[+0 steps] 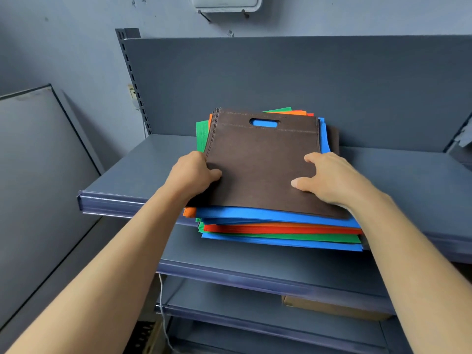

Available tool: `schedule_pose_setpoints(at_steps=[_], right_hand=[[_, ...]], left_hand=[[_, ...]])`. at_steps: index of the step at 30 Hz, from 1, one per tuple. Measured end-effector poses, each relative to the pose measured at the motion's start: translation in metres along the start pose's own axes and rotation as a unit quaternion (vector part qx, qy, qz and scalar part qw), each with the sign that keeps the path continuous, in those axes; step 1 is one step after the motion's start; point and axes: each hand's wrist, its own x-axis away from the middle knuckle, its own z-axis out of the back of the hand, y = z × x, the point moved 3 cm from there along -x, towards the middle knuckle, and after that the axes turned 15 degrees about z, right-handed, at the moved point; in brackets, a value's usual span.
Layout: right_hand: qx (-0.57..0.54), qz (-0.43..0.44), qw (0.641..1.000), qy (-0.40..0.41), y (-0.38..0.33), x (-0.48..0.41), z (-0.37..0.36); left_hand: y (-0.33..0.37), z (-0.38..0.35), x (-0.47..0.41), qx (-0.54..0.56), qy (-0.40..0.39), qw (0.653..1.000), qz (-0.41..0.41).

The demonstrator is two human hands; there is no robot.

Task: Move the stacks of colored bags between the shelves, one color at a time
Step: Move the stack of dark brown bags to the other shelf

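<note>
Brown bags [260, 162] lie on top of a mixed stack of coloured bags [281, 232] on the top shelf [143, 169] of a grey shelving unit, their cut-out handle turned toward the back panel [281, 80]. Blue shows through the handle slot. Under them come blue bags [281, 215], then a red-orange layer [281, 229], a green layer [281, 236] and more blue at the bottom. The layers are fanned out unevenly, and the near edge of the stack juts over the shelf's front lip. The left hand [194, 172] grips the brown bags at their left edge, thumb on top and fingers curled round the side. The right hand [334, 180] lies across the right edge with thumb and forefinger bent on the brown fabric; I cannot tell whether its other fingers hook underneath. Below, a second shelf [255, 256] sits bare where it shows. A cardboard box [332, 307] rests on the shelf under that. A pale cable [161, 297] hangs by the unit's left post, and a grey panel [38, 175] leans against the wall to the left.
</note>
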Motion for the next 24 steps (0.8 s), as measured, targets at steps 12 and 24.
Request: schedule_pose_setpoints(at_steps=[12,24], right_hand=[[-0.005,-0.013,1.0,0.006,-0.011,-0.003,-0.007],[-0.091,-0.075,0.992,0.048,-0.005,-0.001,-0.005]], left_hand=[[0.016,-0.008,0.016,-0.122,0.096,0.96,-0.235],[0.019,-0.005,0.008,-0.131,0.066,0.961,-0.235]])
